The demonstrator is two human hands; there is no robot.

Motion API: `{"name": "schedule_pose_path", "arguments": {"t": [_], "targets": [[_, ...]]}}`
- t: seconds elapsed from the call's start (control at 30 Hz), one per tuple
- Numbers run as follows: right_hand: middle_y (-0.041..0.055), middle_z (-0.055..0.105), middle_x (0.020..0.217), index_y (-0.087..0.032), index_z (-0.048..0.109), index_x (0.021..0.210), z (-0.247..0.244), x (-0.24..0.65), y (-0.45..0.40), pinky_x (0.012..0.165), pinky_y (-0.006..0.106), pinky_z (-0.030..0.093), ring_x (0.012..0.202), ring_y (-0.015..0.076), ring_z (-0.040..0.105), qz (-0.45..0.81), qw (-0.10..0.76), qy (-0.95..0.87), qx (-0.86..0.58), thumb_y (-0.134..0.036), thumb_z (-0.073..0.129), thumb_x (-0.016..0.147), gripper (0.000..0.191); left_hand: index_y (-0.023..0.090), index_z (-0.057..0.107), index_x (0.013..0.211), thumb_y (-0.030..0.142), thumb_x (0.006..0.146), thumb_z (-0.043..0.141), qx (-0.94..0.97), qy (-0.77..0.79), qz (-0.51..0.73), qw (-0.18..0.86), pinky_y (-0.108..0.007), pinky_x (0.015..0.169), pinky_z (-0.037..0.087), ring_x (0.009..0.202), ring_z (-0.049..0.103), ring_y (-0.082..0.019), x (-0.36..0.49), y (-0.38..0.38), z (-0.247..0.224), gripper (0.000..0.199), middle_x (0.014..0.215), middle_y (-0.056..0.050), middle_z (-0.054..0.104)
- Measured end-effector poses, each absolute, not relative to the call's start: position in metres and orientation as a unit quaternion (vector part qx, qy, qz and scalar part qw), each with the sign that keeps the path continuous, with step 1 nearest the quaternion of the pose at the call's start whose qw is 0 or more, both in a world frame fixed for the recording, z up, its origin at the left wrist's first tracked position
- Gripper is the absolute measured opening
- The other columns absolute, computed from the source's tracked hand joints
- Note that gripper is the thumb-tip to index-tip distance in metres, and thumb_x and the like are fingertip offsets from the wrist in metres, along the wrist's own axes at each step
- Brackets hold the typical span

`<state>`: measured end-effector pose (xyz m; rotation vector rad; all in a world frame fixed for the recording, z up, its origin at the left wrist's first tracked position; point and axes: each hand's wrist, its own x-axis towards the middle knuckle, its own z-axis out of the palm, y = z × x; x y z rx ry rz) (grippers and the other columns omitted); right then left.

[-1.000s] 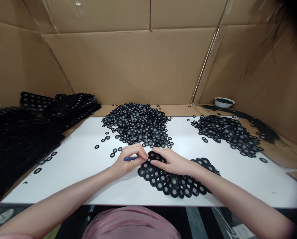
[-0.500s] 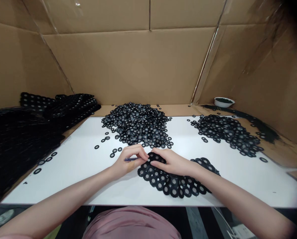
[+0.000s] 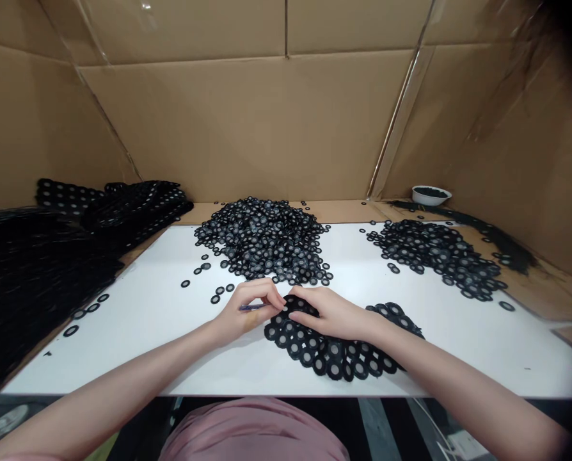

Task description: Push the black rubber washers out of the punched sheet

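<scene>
A piece of joined black rings with pale centres [image 3: 334, 351] lies on the white board near its front edge. My left hand [image 3: 250, 310] is closed in a pinch at the piece's upper left edge, with a thin dark blue tool [image 3: 251, 307] held in it. My right hand [image 3: 327, 312] grips the top of the piece between thumb and fingers, and its forearm crosses over the right part of the piece. The fingertips of both hands are close together. Whatever is between the left fingertips is too small to make out.
A large heap of loose black rings [image 3: 264, 237] lies beyond my hands, a second heap [image 3: 437, 253] to the right. Black material [image 3: 36, 275] covers the left side. A white bowl [image 3: 430, 196] stands at the back right. Cardboard walls [image 3: 247, 128] surround the board [image 3: 161, 320].
</scene>
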<state>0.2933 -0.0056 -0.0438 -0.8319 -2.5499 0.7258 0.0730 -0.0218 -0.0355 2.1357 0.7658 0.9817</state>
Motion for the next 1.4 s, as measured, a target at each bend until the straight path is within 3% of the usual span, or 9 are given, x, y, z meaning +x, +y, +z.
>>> {"name": "schedule_pose_path", "arguments": {"t": [1.4], "targets": [[0.0041,0.063,0.087,-0.018,0.053,0.099,-0.0416,0.2928,-0.0064,0.066,0.025,0.04,0.074,0.0175,0.057,0.252,0.175,-0.906,-0.292,-0.031,0.05,0.091,0.015,0.012,0.066,0.075,0.021,0.083,0.06,0.802,0.298,0.374,0.359,-0.025,0.07,0.046,0.078,0.06,-0.016,0.0719,-0.0183,-0.0412,0.014,0.082,-0.008,0.064]]}}
